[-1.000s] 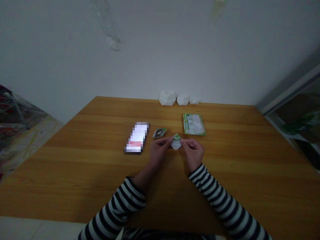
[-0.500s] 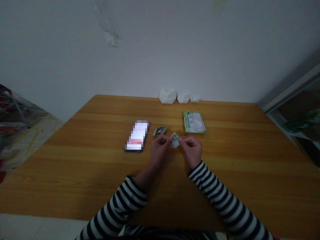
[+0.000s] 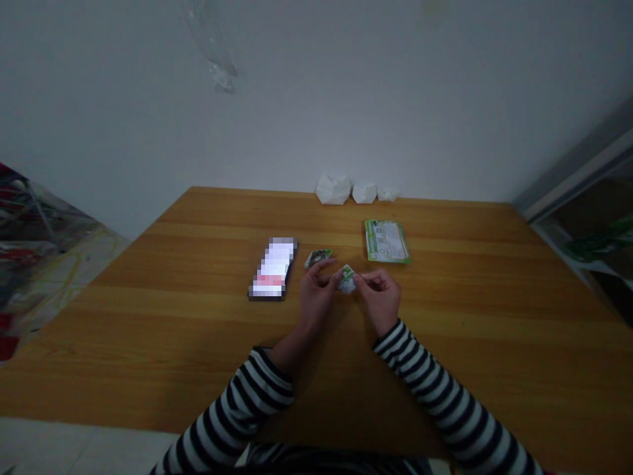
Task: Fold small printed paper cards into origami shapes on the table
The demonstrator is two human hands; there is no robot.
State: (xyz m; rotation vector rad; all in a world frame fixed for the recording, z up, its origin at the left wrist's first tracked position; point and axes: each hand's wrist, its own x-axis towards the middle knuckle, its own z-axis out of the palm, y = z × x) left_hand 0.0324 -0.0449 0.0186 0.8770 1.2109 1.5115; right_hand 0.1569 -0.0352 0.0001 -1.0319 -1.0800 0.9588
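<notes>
A small folded paper piece (image 3: 347, 280) is being pinched between the person's hands, its creased facets forming a rough diamond. The thin paper is showing a fine grey-and-white printed pattern, with a bright green printed corner pointing away from the person. Its folds are looking crisp and angular.

The left hand (image 3: 317, 298) is closing narrowly on the piece's left side, and the right hand (image 3: 380, 300) is closing just as narrowly on its right side. Both striped sleeves, the left sleeve (image 3: 242, 402) and the right sleeve (image 3: 445, 402), are running back toward the person, with black and white bands wrapping each forearm.

Just beyond the folded paper piece and to its left, a second small folded piece (image 3: 317, 258) is lying flat, its dark print edged with green. Farther left of the folded paper piece, a smartphone (image 3: 271, 269) is lying with its lit screen pixelated. Beyond it and to the right, a green-bordered printed sheet (image 3: 387, 241) is resting flat, covered in small text and panels. Well beyond the folded paper piece, three white faceted paper forms (image 3: 333, 190) are sitting in a row against the wall, decreasing in size rightward. Beneath everything, the warm, grained wooden table (image 3: 148, 343) is stretching outward.
</notes>
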